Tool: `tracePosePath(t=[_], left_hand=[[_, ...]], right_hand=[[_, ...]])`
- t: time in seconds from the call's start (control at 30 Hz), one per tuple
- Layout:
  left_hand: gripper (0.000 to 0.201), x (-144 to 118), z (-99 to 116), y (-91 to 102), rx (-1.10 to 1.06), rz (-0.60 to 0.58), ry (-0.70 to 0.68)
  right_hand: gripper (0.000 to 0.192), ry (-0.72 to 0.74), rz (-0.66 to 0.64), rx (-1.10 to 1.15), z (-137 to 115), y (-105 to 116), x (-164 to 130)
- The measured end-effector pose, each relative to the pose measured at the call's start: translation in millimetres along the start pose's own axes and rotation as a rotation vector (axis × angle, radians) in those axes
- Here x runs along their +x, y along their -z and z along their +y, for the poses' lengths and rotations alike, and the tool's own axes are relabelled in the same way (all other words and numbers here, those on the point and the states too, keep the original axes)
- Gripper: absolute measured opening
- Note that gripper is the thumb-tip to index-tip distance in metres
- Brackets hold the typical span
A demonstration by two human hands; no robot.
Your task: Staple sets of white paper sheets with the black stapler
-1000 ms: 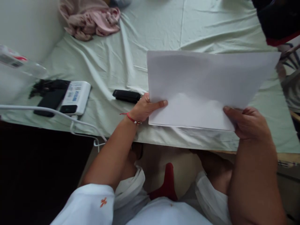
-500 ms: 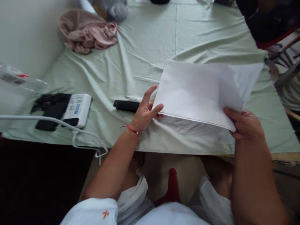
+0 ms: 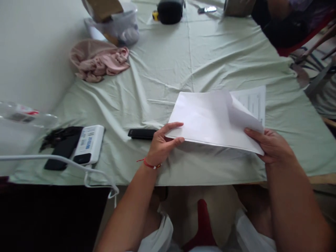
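Note:
A stack of white paper sheets [image 3: 202,115] is held low over the cloth-covered table. My left hand [image 3: 164,143] grips its left edge, thumb and index finger lying over the top. At the near right corner, my right hand [image 3: 271,143] pinches the sheets with the thumb on top. The upper sheet curls back on the right, and a printed sheet [image 3: 256,101] with lines or boxes shows beneath it; the print is too blurred to read. Close by my left hand lies a black stapler-like object [image 3: 141,133], partly hidden by the hand.
On the left are a white power bank [image 3: 90,143] with a white cable [image 3: 65,161], a black phone [image 3: 61,150] and a clear bottle [image 3: 26,115]. Farther back lie a pink cloth [image 3: 101,63], a plastic tub [image 3: 123,26] and a black case [image 3: 171,11]. A person sits at the far right.
The view has tilted up, showing more of the table's far end. The stack's far right side has come in and its top sheet curls more, uncovering the printed sheet. Both hands keep their grip.

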State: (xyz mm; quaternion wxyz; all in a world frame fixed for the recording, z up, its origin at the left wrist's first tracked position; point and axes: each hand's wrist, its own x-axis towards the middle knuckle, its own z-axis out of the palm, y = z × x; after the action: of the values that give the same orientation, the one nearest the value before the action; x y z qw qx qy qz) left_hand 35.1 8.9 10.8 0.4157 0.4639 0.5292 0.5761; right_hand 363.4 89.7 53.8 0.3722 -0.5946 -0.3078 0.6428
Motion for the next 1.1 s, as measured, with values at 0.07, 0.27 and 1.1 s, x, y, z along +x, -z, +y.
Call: tracePosePath(t=[0.07,0.27,1.1], left_hand=[[0.046,-0.5,-0.6,0.8,-0.05,0.0,0.022],[0.047,-1.8,5.5,-3.7,-0.175,0.016,0.09],[0.034,-0.2,11.5,-6.9,-0.287,0.09,0.268]], right_hand=[[0.021,-0.006,-0.005,0.026,0.8,-0.7,0.1],[0.02,-0.008,0.009,0.049,1.0,-3.9,-2.2],[0.013,0.067,0.077,-0.027,3.8,-3.4,-0.8]])
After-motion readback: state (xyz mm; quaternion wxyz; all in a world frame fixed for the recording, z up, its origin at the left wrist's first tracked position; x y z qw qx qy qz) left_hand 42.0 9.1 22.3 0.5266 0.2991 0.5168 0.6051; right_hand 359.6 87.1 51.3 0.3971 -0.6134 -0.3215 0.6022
